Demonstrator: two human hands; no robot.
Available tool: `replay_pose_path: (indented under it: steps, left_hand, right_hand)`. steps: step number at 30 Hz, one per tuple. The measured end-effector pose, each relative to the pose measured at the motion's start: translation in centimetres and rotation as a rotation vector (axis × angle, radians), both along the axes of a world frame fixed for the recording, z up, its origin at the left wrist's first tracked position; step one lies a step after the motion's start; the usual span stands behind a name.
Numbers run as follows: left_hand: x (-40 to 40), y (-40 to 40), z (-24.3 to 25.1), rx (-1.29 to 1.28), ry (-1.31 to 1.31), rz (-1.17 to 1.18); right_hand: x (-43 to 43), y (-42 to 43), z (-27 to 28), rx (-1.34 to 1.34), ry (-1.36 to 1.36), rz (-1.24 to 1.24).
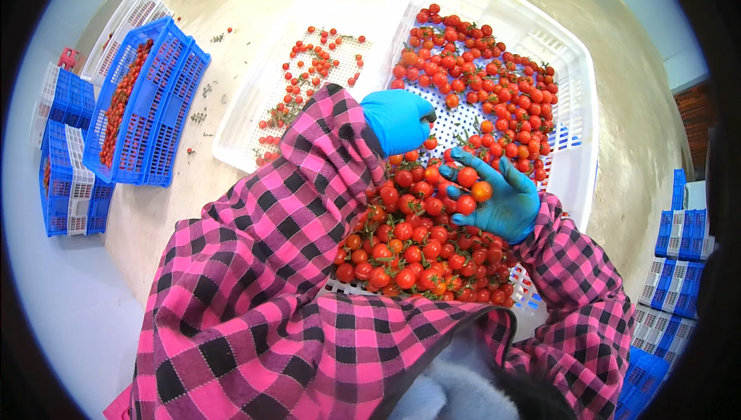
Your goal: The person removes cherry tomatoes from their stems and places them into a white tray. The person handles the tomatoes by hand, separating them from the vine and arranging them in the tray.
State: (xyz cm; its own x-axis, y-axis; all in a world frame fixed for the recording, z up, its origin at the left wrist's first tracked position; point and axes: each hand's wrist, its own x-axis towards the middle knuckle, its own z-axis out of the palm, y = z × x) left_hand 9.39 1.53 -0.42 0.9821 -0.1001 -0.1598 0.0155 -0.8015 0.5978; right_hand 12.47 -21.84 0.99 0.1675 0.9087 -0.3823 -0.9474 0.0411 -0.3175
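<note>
My left hand [400,121], in a blue glove with a dark fingertip, is curled above the white crate [579,90]. Its inner side is turned away, so I cannot see whether anything is in it. A single cherry tomato [430,142] shows just below its fingers. My right hand [502,201], in a stained blue glove, is turned palm up and cradles a few cherry tomatoes [466,177] in its bent fingers. Beneath it is a dense heap of red and orange cherry tomatoes [405,255], many with green stems. More cherry tomatoes [521,101] are spread over the crate's far side.
Left of the crate, a shallow white tray [234,136] holds scattered tomatoes [318,64]. Blue crates [156,107] with tomatoes stand farther left on the floor [191,188]. Stacked blue and white crates [674,281] line the right. Stem bits [198,117] litter the floor.
</note>
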Motion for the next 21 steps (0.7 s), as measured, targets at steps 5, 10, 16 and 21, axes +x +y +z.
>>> replay_pose_path:
  steps: [5,10,16,21]
  left_hand:
    - [-0.1,0.1,-0.3,-0.038,-0.009,-0.016]
    - [0.1,0.1,-0.3,-0.036,-0.023,-0.057]
    - [0.1,0.2,-0.4,-0.052,0.021,-0.033]
    - [0.0,0.2,-0.6,-0.044,0.047,-0.031]
  right_hand:
    - [2.3,-4.0,4.3,-0.08,-0.194,-0.147]
    - [2.6,-7.9,6.5,-0.12,-0.102,-0.391]
    - [3.9,-13.7,7.7,-0.181,-0.366,-0.437]
    - [7.4,-23.6,3.6,-0.295,-0.411,-0.843]
